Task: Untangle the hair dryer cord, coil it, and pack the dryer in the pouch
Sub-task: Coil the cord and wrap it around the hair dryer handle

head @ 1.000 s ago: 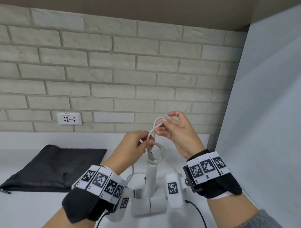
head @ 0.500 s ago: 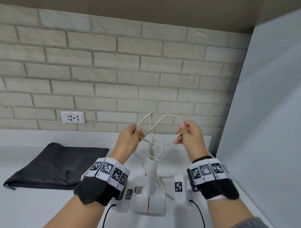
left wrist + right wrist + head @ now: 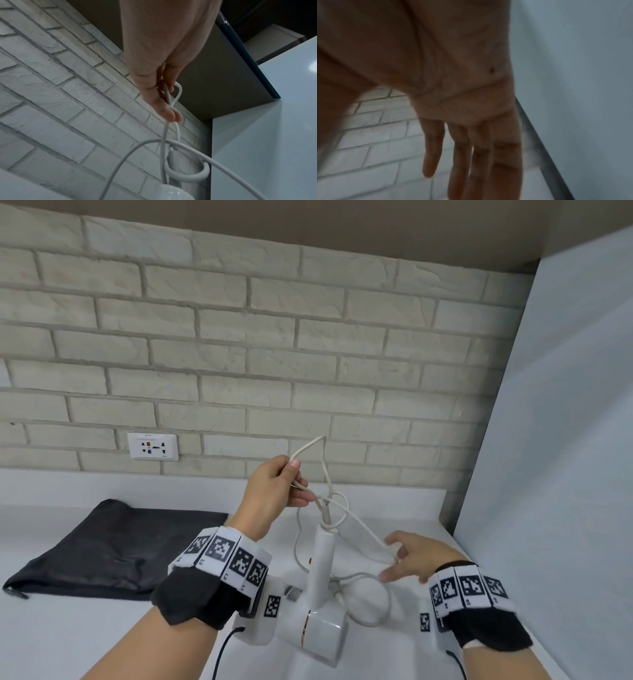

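So the hair dryer (image 3: pixel 320 604) sits handle-up on the white tabletop (image 3: pixel 85 638), cord (image 3: pixel 334 508) looped around the handle top. Left hand (image 3: pixel 274 491) pinches a raised cord loop; right hand (image 3: pixel 416 556) has loose, spread fingers by a low strand, and I can't tell if they touch. Black pouch (image 3: pixel 113 546) lies flat at left, contents hidden. Wall outlet (image 3: pixel 153 446) behind.

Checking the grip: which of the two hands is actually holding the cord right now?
The left hand, raised, pinches a cord loop; the right hand is low with spread fingers.
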Demonstrator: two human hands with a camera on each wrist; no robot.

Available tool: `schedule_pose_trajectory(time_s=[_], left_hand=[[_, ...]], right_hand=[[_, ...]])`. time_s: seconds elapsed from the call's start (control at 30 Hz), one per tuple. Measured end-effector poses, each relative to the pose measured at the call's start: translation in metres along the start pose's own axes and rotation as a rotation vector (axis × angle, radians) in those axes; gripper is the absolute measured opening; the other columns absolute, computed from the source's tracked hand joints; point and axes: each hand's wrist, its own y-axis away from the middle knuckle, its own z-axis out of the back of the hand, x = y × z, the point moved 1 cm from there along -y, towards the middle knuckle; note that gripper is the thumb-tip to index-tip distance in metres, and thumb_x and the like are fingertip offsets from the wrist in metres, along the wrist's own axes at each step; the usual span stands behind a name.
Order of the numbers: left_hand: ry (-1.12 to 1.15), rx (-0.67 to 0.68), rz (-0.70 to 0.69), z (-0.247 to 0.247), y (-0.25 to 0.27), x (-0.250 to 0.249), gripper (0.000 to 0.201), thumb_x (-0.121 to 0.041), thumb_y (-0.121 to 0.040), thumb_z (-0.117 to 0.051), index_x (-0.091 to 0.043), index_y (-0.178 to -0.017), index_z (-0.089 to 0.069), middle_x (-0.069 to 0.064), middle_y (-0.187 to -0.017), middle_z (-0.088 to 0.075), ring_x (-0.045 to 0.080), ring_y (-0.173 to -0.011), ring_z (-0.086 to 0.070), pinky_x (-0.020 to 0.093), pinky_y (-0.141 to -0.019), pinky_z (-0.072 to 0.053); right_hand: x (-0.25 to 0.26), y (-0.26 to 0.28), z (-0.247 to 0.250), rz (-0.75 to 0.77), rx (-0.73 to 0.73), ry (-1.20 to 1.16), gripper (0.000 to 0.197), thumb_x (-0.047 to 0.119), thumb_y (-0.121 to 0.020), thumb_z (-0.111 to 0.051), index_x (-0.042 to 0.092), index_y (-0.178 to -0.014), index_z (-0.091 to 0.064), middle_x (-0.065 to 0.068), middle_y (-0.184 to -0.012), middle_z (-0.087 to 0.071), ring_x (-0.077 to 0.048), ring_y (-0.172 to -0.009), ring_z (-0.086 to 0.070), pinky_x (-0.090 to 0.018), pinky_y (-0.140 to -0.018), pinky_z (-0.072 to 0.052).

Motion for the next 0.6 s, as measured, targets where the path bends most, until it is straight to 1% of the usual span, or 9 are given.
schedule_pose_trajectory(time_s=[0.07,0.1,0.13,0.2,0.27,0.33,0.4,0.5,0.6], left_hand=[[-0.018,0.004,-0.007,-0.002,0.000,0.003,0.032,-0.020,-0.097,-0.041,-0.008,-0.068,-0.048,0.008,-0.070,-0.059,0.016,-0.052,-0.066,0.025,-0.054,-0.055],[-0.022,0.008,-0.010,-0.004,0.000,0.004,0.031,-0.020,-0.097,-0.041,-0.008,-0.068,-0.048,0.008,-0.069,-0.059,0.016,-0.052,-0.066,0.025,-0.054,-0.055],[-0.026,0.012,-0.013,-0.005,0.000,0.004,0.031,-0.020,-0.097,-0.042,-0.008,-0.068,-0.048,0.008,-0.069,-0.059,0.015,-0.052,-0.066,0.025,-0.054,-0.055],[-0.035,0.019,-0.019,-0.008,0.000,0.003,0.031,-0.020,-0.096,-0.042,-0.008,-0.068,-0.048,0.008,-0.069,-0.058,0.014,-0.051,-0.065,0.026,-0.055,-0.055],[-0.042,0.022,-0.027,-0.009,0.000,0.002,0.031,-0.020,-0.096,-0.043,-0.008,-0.069,-0.049,0.008,-0.069,-0.058,0.014,-0.051,-0.065,0.026,-0.055,-0.055],[-0.052,0.025,-0.036,-0.009,0.002,0.000,0.031,-0.020,-0.096,-0.043,-0.008,-0.069,-0.049,0.009,-0.068,-0.059,0.017,-0.052,-0.065,0.026,-0.054,-0.055],[-0.057,0.029,-0.038,-0.007,0.003,-0.001,0.031,-0.020,-0.096,-0.043,-0.009,-0.068,-0.049,0.010,-0.067,-0.058,0.017,-0.051,-0.064,0.025,-0.052,-0.054],[-0.079,0.033,-0.047,-0.001,0.005,-0.001,0.030,-0.020,-0.096,-0.043,-0.009,-0.068,-0.049,0.009,-0.065,-0.057,0.014,-0.047,-0.062,0.024,-0.050,-0.053],[-0.141,0.006,-0.064,0.007,0.004,0.002,0.030,-0.022,-0.096,-0.043,-0.010,-0.069,-0.049,0.007,-0.063,-0.056,0.014,-0.043,-0.058,0.025,-0.049,-0.051]], right_hand=[[0.013,0.017,0.013,0.098,-0.055,0.120,0.091,0.024,-0.071,-0.075,0.027,-0.143,-0.019,-0.004,-0.144,-0.031,-0.020,-0.128,-0.038,-0.030,-0.103,-0.037],[0.022,0.024,0.018,0.198,-0.102,0.099,0.091,0.018,-0.073,-0.073,0.028,-0.144,-0.017,-0.003,-0.144,-0.029,-0.020,-0.130,-0.036,-0.030,-0.103,-0.036],[0.034,0.031,0.021,0.317,-0.172,0.076,0.084,0.011,-0.076,-0.067,0.026,-0.143,-0.020,-0.002,-0.141,-0.031,-0.018,-0.124,-0.039,-0.024,-0.098,-0.038],[0.058,0.036,0.022,0.547,-0.416,0.023,0.060,-0.002,-0.080,-0.052,0.021,-0.133,-0.040,0.000,-0.124,-0.044,-0.016,-0.102,-0.050,-0.010,-0.077,-0.038],[0.081,0.035,0.016,0.662,-0.568,-0.044,0.040,-0.001,-0.082,-0.048,0.016,-0.118,-0.055,0.002,-0.106,-0.052,-0.015,-0.083,-0.051,-0.011,-0.070,-0.037],[0.099,0.028,0.003,0.637,-0.557,-0.003,0.026,0.016,-0.086,-0.056,0.012,-0.112,-0.057,0.001,-0.101,-0.053,-0.014,-0.080,-0.049,-0.021,-0.073,-0.039],[0.108,0.017,-0.010,0.524,-0.479,0.149,0.031,0.024,-0.085,-0.060,0.009,-0.111,-0.054,-0.005,-0.103,-0.056,-0.019,-0.088,-0.053,-0.028,-0.076,-0.041],[0.112,0.007,-0.022,0.485,-0.502,0.188,0.023,0.012,-0.087,-0.056,0.005,-0.109,-0.053,-0.015,-0.106,-0.060,-0.030,-0.097,-0.059,-0.033,-0.080,-0.047],[0.107,0.005,-0.011,0.566,-0.637,-0.044,0.026,0.005,-0.090,-0.047,0.006,-0.112,-0.061,-0.012,-0.103,-0.064,-0.027,-0.093,-0.061,-0.034,-0.084,-0.049]])
